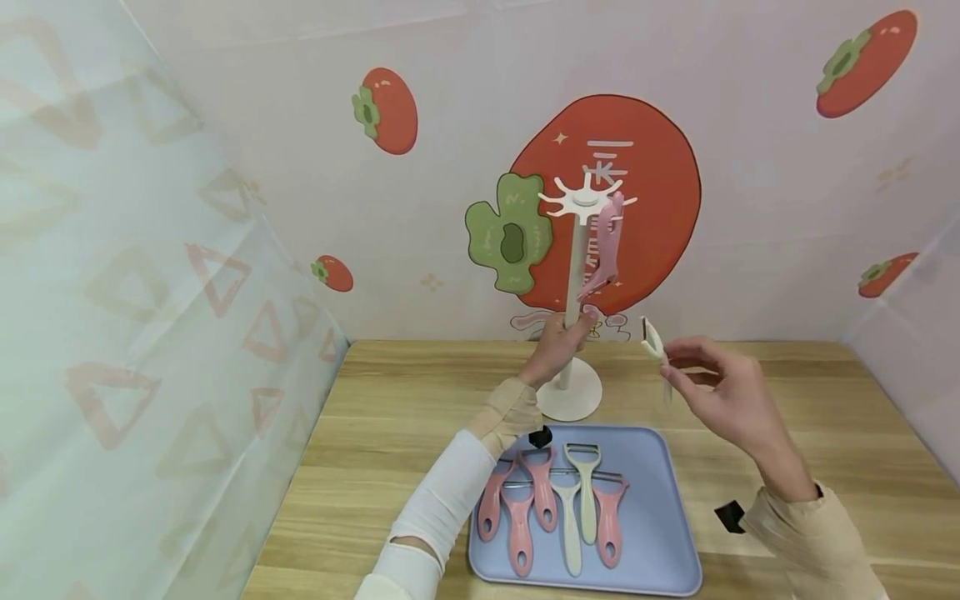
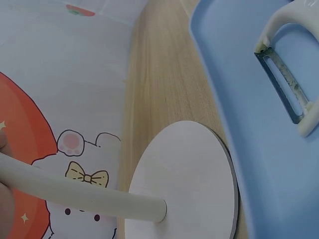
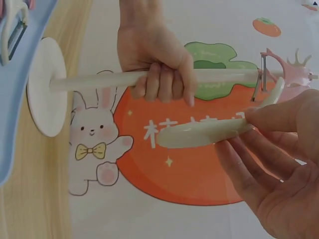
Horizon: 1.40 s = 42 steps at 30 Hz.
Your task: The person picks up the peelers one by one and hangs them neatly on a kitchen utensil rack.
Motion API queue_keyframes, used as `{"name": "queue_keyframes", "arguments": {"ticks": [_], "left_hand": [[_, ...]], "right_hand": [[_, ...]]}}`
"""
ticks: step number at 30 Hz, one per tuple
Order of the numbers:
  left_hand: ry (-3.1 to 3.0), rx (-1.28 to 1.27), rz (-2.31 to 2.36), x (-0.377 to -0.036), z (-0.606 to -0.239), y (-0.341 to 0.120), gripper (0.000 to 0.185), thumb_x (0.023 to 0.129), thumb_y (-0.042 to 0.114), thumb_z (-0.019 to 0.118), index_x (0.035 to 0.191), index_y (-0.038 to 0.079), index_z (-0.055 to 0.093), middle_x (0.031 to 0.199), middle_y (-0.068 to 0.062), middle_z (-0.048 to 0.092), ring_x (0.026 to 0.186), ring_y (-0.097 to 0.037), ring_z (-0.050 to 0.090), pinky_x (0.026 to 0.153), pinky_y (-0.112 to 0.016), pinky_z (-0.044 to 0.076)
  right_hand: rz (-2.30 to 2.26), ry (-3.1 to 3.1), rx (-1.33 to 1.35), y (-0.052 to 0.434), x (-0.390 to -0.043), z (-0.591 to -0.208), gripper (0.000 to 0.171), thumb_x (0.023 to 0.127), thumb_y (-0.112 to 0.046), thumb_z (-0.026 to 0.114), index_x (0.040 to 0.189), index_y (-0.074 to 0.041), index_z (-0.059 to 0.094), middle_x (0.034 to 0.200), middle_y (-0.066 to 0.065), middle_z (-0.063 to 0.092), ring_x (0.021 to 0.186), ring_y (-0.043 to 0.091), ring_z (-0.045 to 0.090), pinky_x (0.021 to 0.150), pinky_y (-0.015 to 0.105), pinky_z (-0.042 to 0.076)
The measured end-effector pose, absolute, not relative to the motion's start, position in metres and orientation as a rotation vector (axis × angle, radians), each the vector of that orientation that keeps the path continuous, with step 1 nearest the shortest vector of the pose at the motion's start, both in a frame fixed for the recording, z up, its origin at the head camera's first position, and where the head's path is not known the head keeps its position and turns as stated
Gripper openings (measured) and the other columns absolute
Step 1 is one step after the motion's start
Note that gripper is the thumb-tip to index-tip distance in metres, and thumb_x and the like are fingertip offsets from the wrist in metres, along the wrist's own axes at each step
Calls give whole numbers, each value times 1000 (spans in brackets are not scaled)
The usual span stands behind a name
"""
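A white hanging stand (image 1: 574, 275) rises from a round base (image 1: 569, 401) on the wooden table. My left hand (image 1: 557, 342) grips its pole (image 3: 104, 79), fingers curled round it (image 3: 164, 84). One pink peeler (image 1: 604, 247) hangs from the hook ring at the top. My right hand (image 1: 716, 385) pinches a cream peeler (image 1: 655, 343) by its handle (image 3: 204, 133), in the air to the right of the stand. The blue tray (image 1: 660, 508) in front holds several pink and cream peelers (image 1: 555, 500).
Printed curtain walls close in the table on the left, back and right. The stand's base (image 2: 184, 179) touches the tray's far edge (image 2: 224, 99). A cream peeler's blade (image 2: 289, 89) lies in the tray near that edge.
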State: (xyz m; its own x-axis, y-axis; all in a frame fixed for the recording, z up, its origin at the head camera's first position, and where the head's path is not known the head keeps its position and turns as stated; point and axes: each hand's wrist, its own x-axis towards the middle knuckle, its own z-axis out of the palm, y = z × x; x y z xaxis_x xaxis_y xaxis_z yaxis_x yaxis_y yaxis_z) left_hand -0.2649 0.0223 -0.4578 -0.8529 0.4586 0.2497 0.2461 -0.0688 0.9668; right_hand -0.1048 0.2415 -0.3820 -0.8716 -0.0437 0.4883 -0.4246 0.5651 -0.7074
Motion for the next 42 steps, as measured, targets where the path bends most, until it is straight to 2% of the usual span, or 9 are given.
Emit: {"name": "queue_keyframes", "arguments": {"ticks": [4, 10, 12, 18, 23, 32, 38, 42], "left_hand": [[2029, 771, 2046, -264, -459, 23, 51, 114, 27, 53, 65, 15, 44, 56, 8, 33, 53, -11, 32, 53, -28, 25], [2044, 785, 2042, -265, -459, 23, 52, 114, 26, 53, 64, 14, 43, 55, 9, 32, 52, -11, 31, 52, -28, 24], [2043, 786, 2038, -266, -459, 22, 52, 114, 26, 53, 64, 14, 42, 55, 9, 32, 52, -11, 31, 52, -28, 24], [2029, 783, 2043, -265, -458, 22, 52, 114, 27, 54, 65, 15, 42, 55, 9, 31, 52, -10, 30, 52, -28, 23], [2025, 765, 2028, -265, -458, 21, 52, 113, 35, 55, 67, 15, 44, 55, 9, 32, 52, -10, 30, 52, -28, 24], [2024, 781, 2032, -265, -458, 21, 53, 112, 40, 56, 67, 15, 45, 55, 9, 33, 51, -10, 32, 51, -28, 24], [2027, 782, 2037, -265, -459, 21, 52, 112, 40, 56, 67, 15, 46, 56, 9, 34, 51, -10, 32, 51, -27, 24], [2015, 781, 2036, -264, -459, 21, 52, 113, 39, 55, 68, 15, 46, 56, 9, 33, 52, -9, 31, 52, -28, 23]], "right_hand": [[1272, -2328, 358, 237, -113, -376, 25, 89, 9, 80, 112, -1, 75, 102, 16, 77, 92, -12, 69, 78, 8, 55], [1368, -2227, 377, 233, -126, -367, 24, 90, 13, 77, 111, 2, 74, 103, -10, 77, 93, -5, 73, 79, 12, 57], [1389, -2200, 387, 232, -130, -363, 23, 91, 13, 76, 111, 3, 74, 104, -14, 77, 94, -4, 74, 79, 12, 58], [1444, -2135, 357, 231, -140, -352, 22, 93, 12, 75, 114, 6, 74, 104, -14, 78, 96, -3, 74, 82, 13, 57], [1467, -2065, 321, 228, -147, -344, 22, 94, 10, 75, 115, 8, 74, 102, -18, 77, 94, -1, 76, 84, 13, 57], [1556, -1944, 264, 227, -163, -340, 24, 95, 6, 74, 119, 7, 74, 104, -7, 79, 93, 6, 77, 84, 17, 59], [1675, -1792, 282, 223, -176, -335, 23, 95, 7, 74, 117, 11, 73, 102, -1, 79, 91, 10, 77, 82, 18, 60], [1680, -1779, 278, 220, -184, -330, 24, 96, 4, 75, 119, 8, 74, 103, -1, 79, 93, 11, 76, 83, 18, 60]]}}
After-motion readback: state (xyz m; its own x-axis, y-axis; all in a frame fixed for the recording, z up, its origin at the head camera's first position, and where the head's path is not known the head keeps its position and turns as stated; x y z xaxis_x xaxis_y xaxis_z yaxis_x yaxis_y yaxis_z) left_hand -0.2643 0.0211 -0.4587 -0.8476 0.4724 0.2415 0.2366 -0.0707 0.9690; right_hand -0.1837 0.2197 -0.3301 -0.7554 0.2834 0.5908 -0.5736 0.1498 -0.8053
